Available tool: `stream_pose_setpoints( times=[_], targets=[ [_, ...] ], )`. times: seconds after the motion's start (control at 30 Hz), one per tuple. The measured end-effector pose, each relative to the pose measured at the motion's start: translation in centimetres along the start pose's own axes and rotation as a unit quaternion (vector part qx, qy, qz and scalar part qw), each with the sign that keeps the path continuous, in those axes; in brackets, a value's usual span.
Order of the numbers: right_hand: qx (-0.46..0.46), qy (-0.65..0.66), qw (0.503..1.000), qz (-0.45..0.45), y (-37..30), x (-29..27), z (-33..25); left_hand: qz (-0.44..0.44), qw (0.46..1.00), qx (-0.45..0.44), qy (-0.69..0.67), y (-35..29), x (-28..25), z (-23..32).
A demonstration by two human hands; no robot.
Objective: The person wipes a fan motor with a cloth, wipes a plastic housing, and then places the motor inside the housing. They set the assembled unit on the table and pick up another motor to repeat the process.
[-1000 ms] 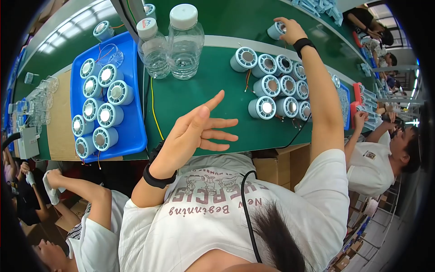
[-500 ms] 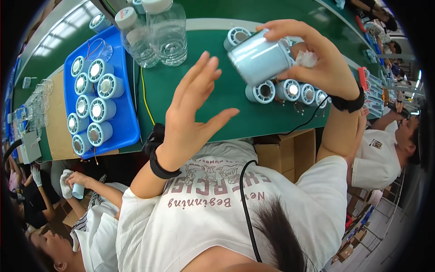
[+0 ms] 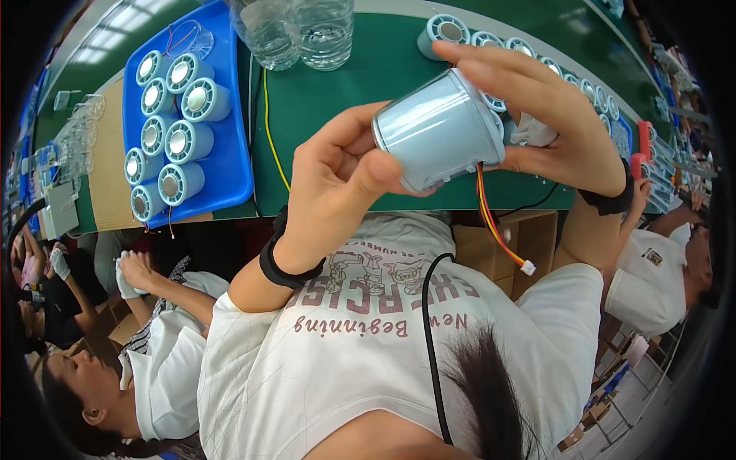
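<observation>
Between my hands is a light blue cup-shaped housing (image 3: 437, 130) in a glossy clear shell, tilted on its side. My left hand (image 3: 345, 161) grips its end on the left, thumb below and fingers behind. My right hand (image 3: 556, 107) is curved round the other end, its fingers reaching over the top. A bundle of red, yellow and dark wires (image 3: 488, 215) dangles from the housing, ending in a white connector (image 3: 527, 267). Against the right palm is a crumpled white wad (image 3: 534, 132). Behind, more light blue housings (image 3: 448, 31) stand in rows, partly hidden by that hand.
A blue tray (image 3: 234, 153) at left holds several light blue housings with round metallic centres. Clear plastic jars (image 3: 326, 34) stand on the green table (image 3: 307, 100), near a yellow wire (image 3: 273, 134). Cardboard boxes (image 3: 529, 230) sit below the table edge. Co-workers sit on both sides.
My left hand, open and apart before, has closed on the housing. The housing has come lower and turned, so its wires now show. My view has shifted, too.
</observation>
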State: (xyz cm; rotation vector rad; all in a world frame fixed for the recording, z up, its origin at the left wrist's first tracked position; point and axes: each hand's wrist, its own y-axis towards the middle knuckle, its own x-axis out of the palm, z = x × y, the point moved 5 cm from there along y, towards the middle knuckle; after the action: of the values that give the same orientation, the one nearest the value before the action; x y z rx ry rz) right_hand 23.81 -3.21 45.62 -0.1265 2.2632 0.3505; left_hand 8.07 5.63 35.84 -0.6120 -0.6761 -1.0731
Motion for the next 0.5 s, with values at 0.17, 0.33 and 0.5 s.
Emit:
stream_pose_setpoints(
  times=[0.17,0.33,0.5],
  targets=[
    [-0.058,0.013,0.998,-0.028,0.2,0.6,0.5,-0.068,0.991,-0.081,-0.085,-0.3,-0.3,-0.8],
    [0.114,0.047,0.992,-0.006,-0.7,0.2,0.8,-0.035,0.960,0.198,0.195,0.3,-0.1,0.4],
    [0.241,0.033,0.969,-0.048,-1.5,1.0,1.4,-0.034,0.737,0.473,0.482,0.1,0.0,1.7]
  ],
)
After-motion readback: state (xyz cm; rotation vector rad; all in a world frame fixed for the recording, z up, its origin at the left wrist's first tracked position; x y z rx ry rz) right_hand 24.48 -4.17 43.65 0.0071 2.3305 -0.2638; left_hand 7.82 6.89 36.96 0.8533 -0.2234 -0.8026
